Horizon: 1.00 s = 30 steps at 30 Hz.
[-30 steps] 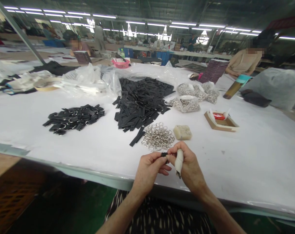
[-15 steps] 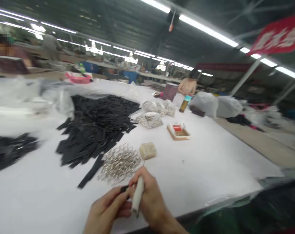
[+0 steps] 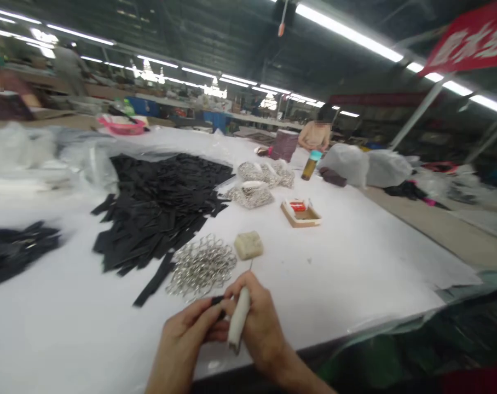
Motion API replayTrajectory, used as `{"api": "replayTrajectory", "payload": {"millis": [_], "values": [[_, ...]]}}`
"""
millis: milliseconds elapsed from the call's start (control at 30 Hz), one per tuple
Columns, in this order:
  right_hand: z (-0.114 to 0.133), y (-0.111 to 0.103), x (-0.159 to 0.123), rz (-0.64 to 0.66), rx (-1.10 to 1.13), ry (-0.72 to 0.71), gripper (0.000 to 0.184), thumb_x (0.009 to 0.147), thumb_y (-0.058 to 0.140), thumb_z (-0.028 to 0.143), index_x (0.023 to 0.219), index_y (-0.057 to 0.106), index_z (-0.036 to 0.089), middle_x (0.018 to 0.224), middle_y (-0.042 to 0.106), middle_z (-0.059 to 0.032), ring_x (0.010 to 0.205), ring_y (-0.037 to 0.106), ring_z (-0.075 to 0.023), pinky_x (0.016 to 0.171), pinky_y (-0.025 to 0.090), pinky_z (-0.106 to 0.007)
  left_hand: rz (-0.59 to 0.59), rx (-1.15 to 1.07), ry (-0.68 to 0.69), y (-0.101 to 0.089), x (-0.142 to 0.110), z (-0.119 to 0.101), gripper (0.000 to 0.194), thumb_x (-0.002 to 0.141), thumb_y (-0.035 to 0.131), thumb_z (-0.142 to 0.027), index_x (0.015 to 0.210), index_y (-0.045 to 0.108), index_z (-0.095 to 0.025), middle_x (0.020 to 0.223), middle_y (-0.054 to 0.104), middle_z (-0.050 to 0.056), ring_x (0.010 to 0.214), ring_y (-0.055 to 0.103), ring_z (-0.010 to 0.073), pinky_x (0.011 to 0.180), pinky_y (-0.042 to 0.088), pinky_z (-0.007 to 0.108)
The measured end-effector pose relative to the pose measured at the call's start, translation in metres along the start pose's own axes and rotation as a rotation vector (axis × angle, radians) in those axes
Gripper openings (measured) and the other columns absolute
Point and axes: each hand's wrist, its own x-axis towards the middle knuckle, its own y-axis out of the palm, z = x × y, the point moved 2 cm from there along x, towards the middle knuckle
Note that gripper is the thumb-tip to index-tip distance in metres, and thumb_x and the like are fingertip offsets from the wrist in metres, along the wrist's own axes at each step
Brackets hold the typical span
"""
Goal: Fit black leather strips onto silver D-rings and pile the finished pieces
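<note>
My left hand (image 3: 186,342) is closed, pinching a small black strip (image 3: 218,300) at its fingertips. My right hand (image 3: 259,325) is closed too, wrapped round a white-handled tool (image 3: 238,320) and touching the same strip. Both hands hover over the white table (image 3: 347,262) near its front edge. Just beyond them lies a heap of metal rings (image 3: 201,267) and a pale block (image 3: 248,244). A big pile of black strips (image 3: 162,202) spreads further back, and a smaller dark pile (image 3: 16,249) lies at the left.
Bags of metal rings (image 3: 252,186) and a small cardboard tray (image 3: 301,213) with a red item sit mid-table. A bottle (image 3: 310,165) and white sacks (image 3: 367,164) stand at the far right. A person (image 3: 316,134) works across the table; plastic bags (image 3: 39,153) lie at the left.
The view has swung to the right and tilted up, so the table edge now runs diagonally. My hands stay together on the strip and tool.
</note>
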Motion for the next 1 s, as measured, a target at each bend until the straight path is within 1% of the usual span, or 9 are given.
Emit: {"api": "replayTrajectory", "payload": {"millis": [67,133,233,367,500,667,833,933,1000], "values": [[0.003,-0.006,-0.003,-0.012,-0.005,-0.047,0.008,0.070,0.056,0.017,0.073,0.049,0.020,0.062,0.053,0.0040,0.053,0.047,-0.0098,0.047,0.039,-0.019,0.046,-0.028,0.045,0.006,-0.005,-0.005,0.020,0.065,0.069,-0.029,0.073,0.063,-0.012,0.063,0.068,0.005,0.060,0.065,0.0210,0.057,0.054,0.028],[0.003,-0.011,-0.003,0.005,0.001,-0.075,0.007,0.073,0.056,0.020,0.074,0.049,0.020,0.069,0.057,0.0021,0.058,0.050,-0.0109,0.052,0.041,-0.020,0.055,-0.052,0.050,0.009,-0.005,-0.004,0.018,0.071,0.063,-0.028,0.076,0.064,-0.011,0.064,0.068,0.005,0.058,0.065,0.0186,0.057,0.054,0.027],[0.001,-0.013,-0.003,0.048,0.010,-0.078,0.010,0.075,0.057,0.022,0.073,0.048,0.020,0.076,0.059,0.0008,0.064,0.053,-0.0121,0.057,0.043,-0.022,0.059,-0.060,0.042,0.009,-0.006,0.001,0.016,0.073,0.061,-0.024,0.078,0.064,-0.009,0.065,0.068,0.006,0.055,0.063,0.0161,0.055,0.053,0.026],[-0.001,-0.012,-0.003,0.064,0.003,-0.066,0.011,0.075,0.058,0.022,0.073,0.048,0.020,0.075,0.058,0.0005,0.065,0.053,-0.0126,0.057,0.043,-0.023,0.079,-0.064,0.048,0.008,-0.007,0.002,0.015,0.074,0.060,-0.022,0.078,0.064,-0.008,0.063,0.067,0.007,0.054,0.063,0.0154,0.055,0.053,0.025],[-0.003,-0.011,-0.003,0.052,-0.030,-0.071,0.008,0.076,0.057,0.022,0.076,0.050,0.019,0.072,0.056,0.0011,0.064,0.052,-0.0122,0.057,0.042,-0.023,0.067,-0.077,0.035,0.007,-0.006,0.004,0.014,0.074,0.060,-0.022,0.078,0.063,-0.008,0.063,0.067,0.006,0.054,0.063,0.0152,0.055,0.053,0.025],[-0.003,-0.007,-0.004,0.054,-0.049,-0.062,0.009,0.076,0.057,0.022,0.074,0.048,0.019,0.076,0.057,0.0004,0.066,0.053,-0.0125,0.058,0.043,-0.023,0.037,-0.071,0.023,0.007,-0.007,0.006,0.013,0.073,0.060,-0.022,0.075,0.062,-0.009,0.062,0.066,0.006,0.053,0.062,0.0149,0.054,0.053,0.025],[-0.008,-0.007,0.000,0.029,-0.085,-0.071,0.011,0.077,0.057,0.025,0.074,0.047,0.020,0.076,0.059,0.0002,0.066,0.055,-0.0133,0.059,0.044,-0.025,0.056,-0.087,0.020,0.004,0.000,0.003,0.014,0.071,0.061,-0.023,0.074,0.063,-0.009,0.059,0.065,0.005,0.053,0.062,0.0147,0.054,0.052,0.025],[-0.010,-0.004,-0.004,0.045,-0.085,-0.072,0.015,0.075,0.061,0.030,0.073,0.049,0.022,0.079,0.061,-0.0014,0.069,0.058,-0.0172,0.059,0.047,-0.029,0.003,-0.130,0.031,0.001,-0.002,0.002,0.015,0.067,0.062,-0.023,0.072,0.064,-0.009,0.058,0.065,0.006,0.050,0.060,0.0133,0.051,0.050,0.023],[-0.011,0.002,-0.010,0.014,-0.077,-0.075,0.017,0.071,0.067,0.035,0.073,0.054,0.024,0.081,0.062,-0.0031,0.070,0.060,-0.0210,0.055,0.048,-0.033,-0.052,-0.196,0.011,0.004,-0.010,0.010,0.014,0.061,0.062,-0.023,0.064,0.064,-0.009,0.055,0.064,0.006,0.045,0.057,0.0111,0.046,0.047,0.021]]}}
